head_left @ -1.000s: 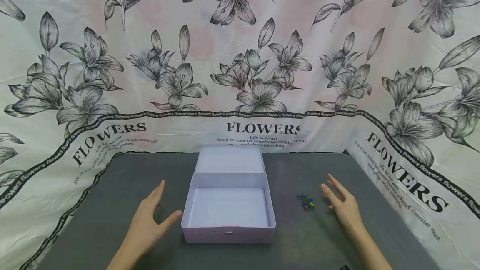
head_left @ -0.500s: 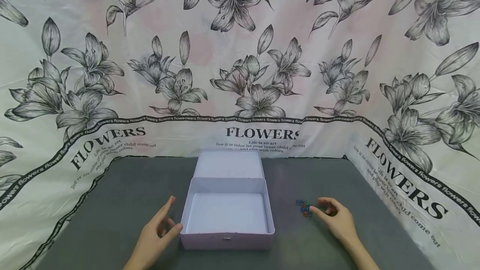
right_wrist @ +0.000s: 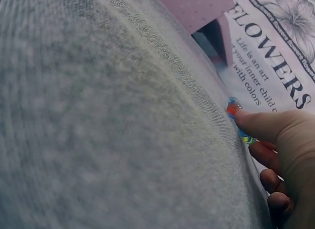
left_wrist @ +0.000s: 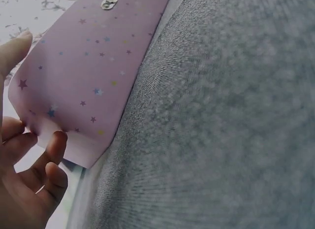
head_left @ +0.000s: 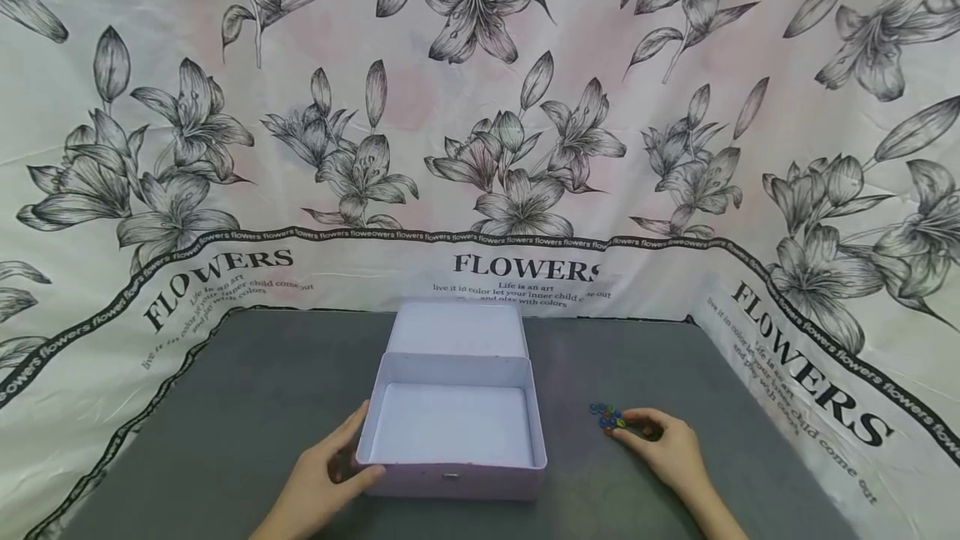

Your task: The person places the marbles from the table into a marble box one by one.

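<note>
An open pink tin box (head_left: pixel 453 486) with a white inside stands mid-table, its lid (head_left: pixel 456 329) tipped back. My left hand (head_left: pixel 318 473) holds its front left corner, thumb at the front rim and index finger along the side. In the left wrist view, the other fingers curl beside the star-printed tin. Right of the box lies a small cluster of coloured glass marbles (head_left: pixel 604 417). My right hand (head_left: pixel 670 447) pinches at the near right edge of this cluster. In the right wrist view its thumb tip presses by an orange and blue marble (right_wrist: pixel 233 109); the finger pads are partly hidden.
A grey cloth (head_left: pixel 285 373) covers the table. White flower-printed curtains (head_left: pixel 517 148) enclose its back and both sides. The raised lid reaches close to the back curtain.
My left hand has moved right and forward onto the box corner. My right hand has come down and left to the marbles, its thumb and fingers closing in on them.
</note>
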`<state>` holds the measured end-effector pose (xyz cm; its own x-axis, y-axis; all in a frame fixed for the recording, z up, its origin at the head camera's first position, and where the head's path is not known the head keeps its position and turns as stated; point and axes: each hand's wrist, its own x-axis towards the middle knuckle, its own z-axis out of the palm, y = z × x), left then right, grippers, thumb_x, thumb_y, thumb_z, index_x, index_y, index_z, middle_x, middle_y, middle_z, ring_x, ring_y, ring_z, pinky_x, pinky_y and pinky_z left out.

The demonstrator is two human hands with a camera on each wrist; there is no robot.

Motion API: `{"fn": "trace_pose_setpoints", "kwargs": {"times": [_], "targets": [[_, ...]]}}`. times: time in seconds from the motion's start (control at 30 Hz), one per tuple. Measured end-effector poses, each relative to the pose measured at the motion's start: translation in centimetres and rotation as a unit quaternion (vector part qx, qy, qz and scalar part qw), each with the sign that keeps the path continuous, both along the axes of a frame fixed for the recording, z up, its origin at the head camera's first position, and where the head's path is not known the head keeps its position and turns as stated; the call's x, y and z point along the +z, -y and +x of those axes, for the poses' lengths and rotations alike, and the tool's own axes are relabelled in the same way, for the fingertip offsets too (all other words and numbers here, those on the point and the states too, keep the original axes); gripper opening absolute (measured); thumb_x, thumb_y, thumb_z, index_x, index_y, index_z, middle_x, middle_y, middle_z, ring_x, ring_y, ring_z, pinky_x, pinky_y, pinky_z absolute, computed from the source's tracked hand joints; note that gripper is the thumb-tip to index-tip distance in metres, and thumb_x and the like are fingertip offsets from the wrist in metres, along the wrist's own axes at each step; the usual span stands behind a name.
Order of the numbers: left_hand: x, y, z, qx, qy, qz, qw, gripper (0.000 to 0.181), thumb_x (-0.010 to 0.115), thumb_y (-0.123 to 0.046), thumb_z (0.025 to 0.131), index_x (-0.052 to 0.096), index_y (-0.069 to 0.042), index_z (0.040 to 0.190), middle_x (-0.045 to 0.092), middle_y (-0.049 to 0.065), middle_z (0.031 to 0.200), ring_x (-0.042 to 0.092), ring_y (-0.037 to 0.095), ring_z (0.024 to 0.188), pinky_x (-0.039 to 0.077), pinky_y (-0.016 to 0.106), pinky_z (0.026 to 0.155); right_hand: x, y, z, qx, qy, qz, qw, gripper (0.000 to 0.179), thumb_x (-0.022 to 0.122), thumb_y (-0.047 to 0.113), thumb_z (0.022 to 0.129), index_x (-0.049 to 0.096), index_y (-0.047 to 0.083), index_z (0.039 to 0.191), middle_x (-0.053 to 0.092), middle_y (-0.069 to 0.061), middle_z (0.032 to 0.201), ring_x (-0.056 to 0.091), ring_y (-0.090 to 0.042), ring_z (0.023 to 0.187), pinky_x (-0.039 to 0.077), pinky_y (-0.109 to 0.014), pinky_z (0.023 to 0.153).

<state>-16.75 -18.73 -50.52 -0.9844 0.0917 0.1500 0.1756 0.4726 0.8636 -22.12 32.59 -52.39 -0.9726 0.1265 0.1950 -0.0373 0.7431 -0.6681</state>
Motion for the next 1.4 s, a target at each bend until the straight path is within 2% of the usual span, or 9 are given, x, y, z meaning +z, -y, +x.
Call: {"fn": "trace_pose_setpoints", "kwargs": {"times": [0.13, 0.23, 0.33, 0.5, 0.73, 0.87, 0.97, 1.1, 1.4], "targets": [[0.0, -0.1, 0.0, 0.011, 0.018, -0.007, 0.9998, 0.089, 0.089, -0.038, 0.086, 0.046, -0.026, 0.163, 0.072, 0.007, 0.11, 0.042, 0.006, 0.064, 0.043, 0.023, 0.057, 0.0, 0.2, -0.2, 0.005, -0.016, 0.007, 0.9998, 0.03, 0.092, 0.031, 0.083, 0.082, 0.015, 0.107, 0.077, 0.001, 0.1, 0.06, -0.007, 0.082, 0.051, -0.028, 0.073], [0.0, -0.2, 0.1, 0.018, 0.027, -0.002, 0.9995, 0.09, 0.09, -0.037, 0.086, 0.045, -0.026, 0.163, 0.052, -0.002, 0.078, 0.042, 0.005, 0.063, 0.042, 0.022, 0.057, 0.1, 0.2, -0.3, 0.007, -0.031, 0.014, 0.9994, 0.027, 0.093, 0.029, 0.083, 0.081, 0.016, 0.103, 0.076, 0.003, 0.095, 0.059, -0.005, 0.078, 0.049, -0.027, 0.069], [-0.1, -0.4, 0.3, 0.018, 0.015, 0.005, 0.9997, 0.088, 0.09, -0.033, 0.087, 0.046, -0.024, 0.163, 0.049, -0.006, 0.075, 0.043, 0.004, 0.063, 0.041, 0.022, 0.057, 0.2, 0.1, -0.3, 0.009, -0.042, 0.019, 0.9989, 0.022, 0.093, 0.027, 0.082, 0.081, 0.017, 0.098, 0.074, 0.005, 0.089, 0.058, -0.003, 0.074, 0.048, -0.026, 0.066], [-0.3, -0.5, 0.5, 0.018, -0.004, 0.006, 0.9998, 0.086, 0.089, -0.029, 0.087, 0.047, -0.021, 0.162, 0.05, -0.007, 0.079, 0.046, 0.003, 0.066, 0.043, 0.022, 0.059, 0.2, 0.1, -0.3, 0.016, -0.052, 0.022, 0.9983, 0.016, 0.093, 0.02, 0.082, 0.083, 0.015, 0.095, 0.073, 0.006, 0.081, 0.057, -0.003, 0.068, 0.046, -0.025, 0.059], [-0.1, -0.6, 0.4, 0.015, 0.009, -0.013, 0.9998, 0.088, 0.088, -0.034, 0.088, 0.045, -0.021, 0.163, 0.056, -0.004, 0.088, 0.046, 0.003, 0.064, 0.043, 0.022, 0.058, 0.1, 0.1, -0.2, 0.019, -0.069, 0.012, 0.9973, 0.015, 0.091, 0.018, 0.084, 0.084, 0.014, 0.096, 0.074, 0.005, 0.08, 0.056, -0.003, 0.064, 0.043, -0.025, 0.055], [0.3, -0.6, 0.1, 0.001, 0.011, -0.034, 0.9993, 0.088, 0.085, -0.04, 0.09, 0.041, -0.021, 0.165, 0.064, 0.001, 0.108, 0.045, 0.004, 0.063, 0.043, 0.022, 0.058, 0.3, 0.1, -0.2, 0.012, -0.092, -0.005, 0.9957, 0.015, 0.091, 0.019, 0.085, 0.084, 0.013, 0.098, 0.074, 0.004, 0.081, 0.052, -0.002, 0.06, 0.038, -0.025, 0.049], [0.4, -0.4, -0.1, -0.007, 0.005, -0.05, 0.9987, 0.088, 0.083, -0.043, 0.092, 0.039, -0.022, 0.166, 0.062, 0.005, 0.139, 0.045, 0.004, 0.063, 0.044, 0.023, 0.059, 0.6, 0.4, -0.4, 0.011, -0.109, -0.025, 0.9936, 0.015, 0.09, 0.019, 0.087, 0.084, 0.012, 0.099, 0.07, 0.003, 0.078, 0.039, 0.0, 0.048, 0.033, -0.023, 0.043], [0.4, -0.1, -0.1, -0.012, 0.006, -0.072, 0.9973, 0.088, 0.081, -0.047, 0.093, 0.037, -0.025, 0.167, 0.053, 0.004, 0.156, 0.045, 0.003, 0.063, 0.045, 0.022, 0.061, 1.4, 1.3, -0.9, 0.029, -0.118, -0.044, 0.9916, 0.015, 0.088, 0.019, 0.089, 0.084, 0.013, 0.101, 0.067, 0.002, 0.077, 0.024, 0.003, 0.041, 0.03, -0.022, 0.039], [0.7, 0.0, 0.0, -0.023, 0.011, -0.09, 0.9957, 0.086, 0.077, -0.049, 0.096, 0.034, -0.027, 0.168, 0.055, 0.001, 0.152, 0.045, 0.003, 0.063, 0.044, 0.022, 0.062, 5.1, 3.8, -2.7, 0.071, -0.13, -0.066, 0.9868, 0.014, 0.085, 0.018, 0.093, 0.083, 0.012, 0.105, 0.066, -0.002, 0.081, 0.032, -0.003, 0.044, 0.033, -0.027, 0.041]]}}
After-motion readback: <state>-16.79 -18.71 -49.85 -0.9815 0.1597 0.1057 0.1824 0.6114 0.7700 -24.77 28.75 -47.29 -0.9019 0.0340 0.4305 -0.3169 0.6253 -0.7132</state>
